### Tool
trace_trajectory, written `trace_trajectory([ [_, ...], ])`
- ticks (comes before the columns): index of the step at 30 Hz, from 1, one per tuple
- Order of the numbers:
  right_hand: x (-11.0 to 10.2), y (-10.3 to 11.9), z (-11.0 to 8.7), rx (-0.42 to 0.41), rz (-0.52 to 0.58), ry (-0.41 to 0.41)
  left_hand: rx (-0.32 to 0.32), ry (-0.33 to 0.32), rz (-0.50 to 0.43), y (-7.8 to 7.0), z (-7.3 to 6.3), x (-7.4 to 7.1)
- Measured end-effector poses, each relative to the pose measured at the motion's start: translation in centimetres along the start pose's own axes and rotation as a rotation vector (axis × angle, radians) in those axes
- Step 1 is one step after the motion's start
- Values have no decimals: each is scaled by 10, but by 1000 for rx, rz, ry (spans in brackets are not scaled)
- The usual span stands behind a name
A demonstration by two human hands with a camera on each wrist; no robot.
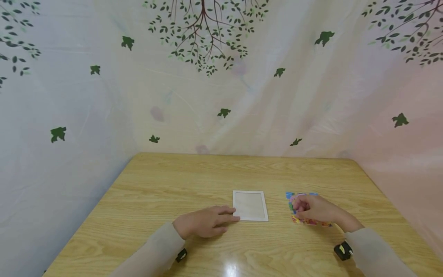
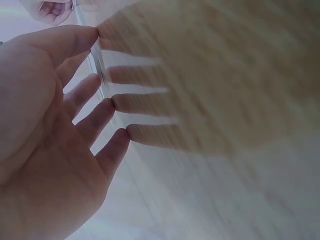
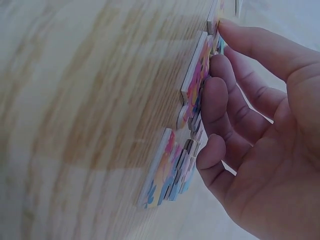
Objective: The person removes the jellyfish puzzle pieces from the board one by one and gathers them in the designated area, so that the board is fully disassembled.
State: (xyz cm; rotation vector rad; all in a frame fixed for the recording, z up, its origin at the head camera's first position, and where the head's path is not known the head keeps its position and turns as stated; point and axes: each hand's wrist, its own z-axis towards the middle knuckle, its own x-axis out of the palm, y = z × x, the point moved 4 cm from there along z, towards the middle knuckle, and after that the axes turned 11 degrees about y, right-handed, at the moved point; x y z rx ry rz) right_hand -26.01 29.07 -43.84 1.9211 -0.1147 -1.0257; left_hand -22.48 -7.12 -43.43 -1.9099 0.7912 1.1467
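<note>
My left hand (image 1: 207, 222) lies low over the table, fingers extended, with the fingertips at the left edge of a white square frame (image 1: 265, 207). In the left wrist view, the fingers (image 2: 90, 125) are spread and meet the tabletop beside the frame's thin edge. To the right lies a colourful jigsaw puzzle (image 1: 288, 195), partly hidden under my right hand (image 1: 320, 209). That hand's fingers curl over the jigsaw pieces (image 3: 162, 170), and its thumb touches a piece near the top of the right wrist view. Whether a piece is pinched is hidden.
The wooden table (image 1: 173, 173) reaches back to a pale curtain (image 1: 194, 96) printed with leaves and branches, which also closes off both sides. A dark wrist device (image 1: 343, 251) hangs under the right sleeve, with another (image 1: 181, 255) at the left.
</note>
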Motion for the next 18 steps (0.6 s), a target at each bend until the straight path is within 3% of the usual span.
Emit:
trace_trajectory([
  [4,0,2,-2,-3,-1,-11,3,-7,-19,0,0,1],
  [11,-3,5,-8,42,-128,-88,12,-46,-89,3,2,0],
  [18,-10,8,-17,62,-141,-174,-35,-102,-138,18,-4,-5],
])
